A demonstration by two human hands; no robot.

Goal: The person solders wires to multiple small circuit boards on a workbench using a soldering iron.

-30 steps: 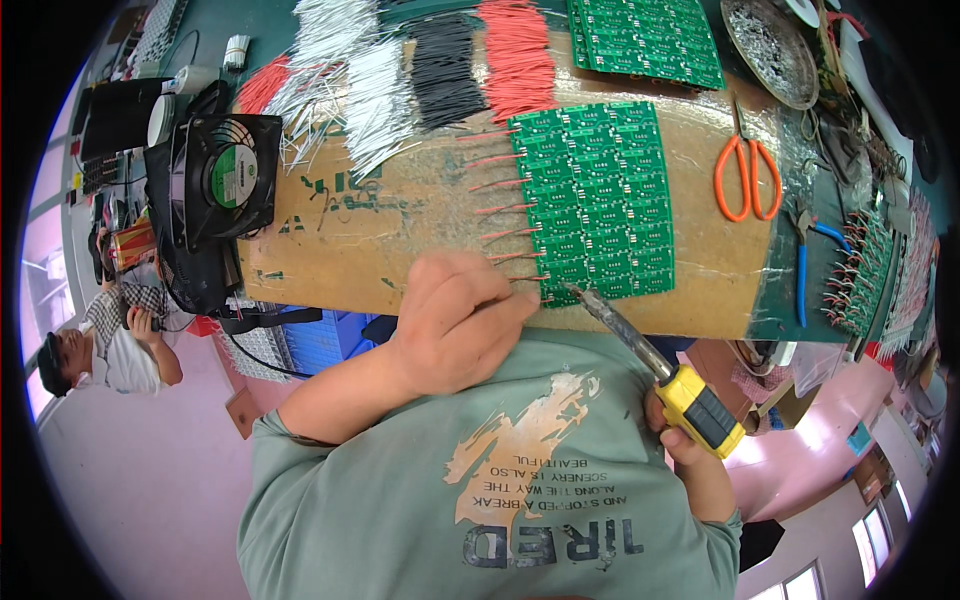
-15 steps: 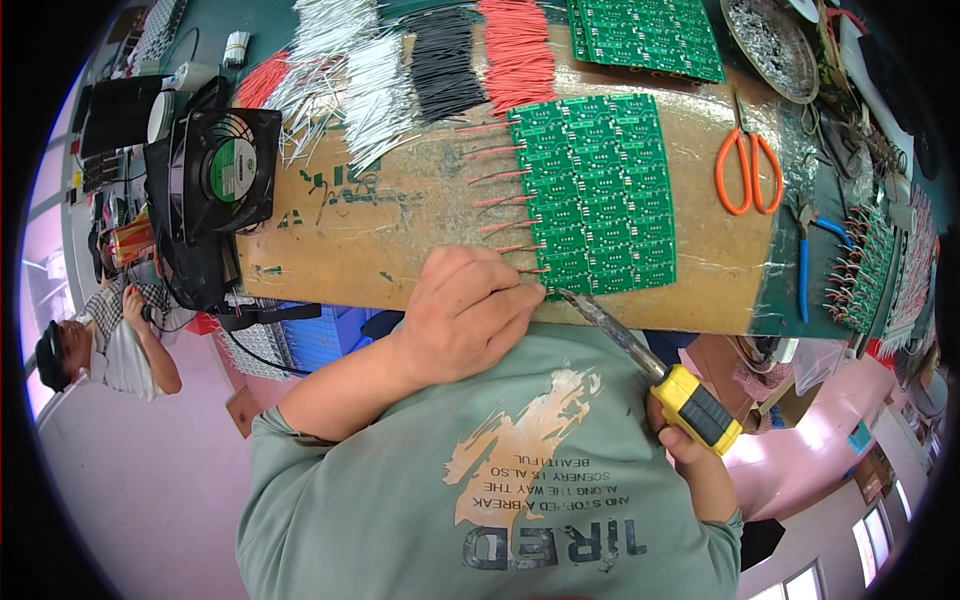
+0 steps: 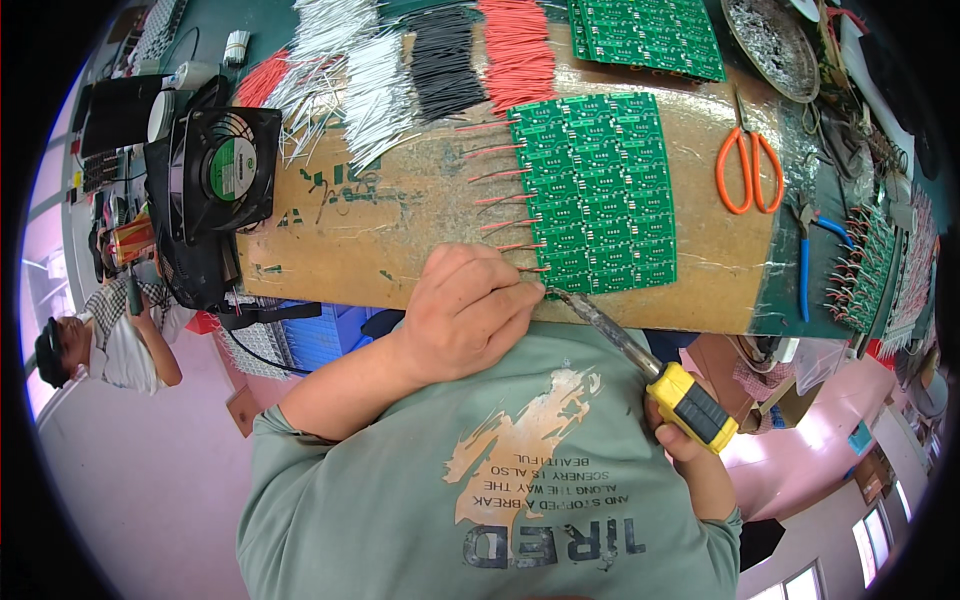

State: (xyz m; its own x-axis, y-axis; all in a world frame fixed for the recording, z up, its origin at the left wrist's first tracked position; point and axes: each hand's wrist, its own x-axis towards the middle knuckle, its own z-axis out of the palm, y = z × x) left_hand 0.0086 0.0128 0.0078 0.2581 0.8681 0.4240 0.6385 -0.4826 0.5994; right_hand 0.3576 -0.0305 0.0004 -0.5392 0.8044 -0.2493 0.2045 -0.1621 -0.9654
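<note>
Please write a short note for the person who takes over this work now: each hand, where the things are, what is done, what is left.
Left hand: pinches a red wire at the lower left corner of the green circuit board.
Right hand: grips the yellow-handled soldering iron, tip at that same corner.
Done: red wires stick out along the board's left edge.
Left: the joint under the tip. Spare wires lie beyond the board.

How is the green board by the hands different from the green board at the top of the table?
The near green board lies under the soldering iron tip and the left hand; the far green board lies untouched. The near one has red wires sticking out of its left edge; the far one shows none. The near one is fully in view; the far one is cut off by the picture's edge. Both are green grids of small circuits lying flat.
</note>
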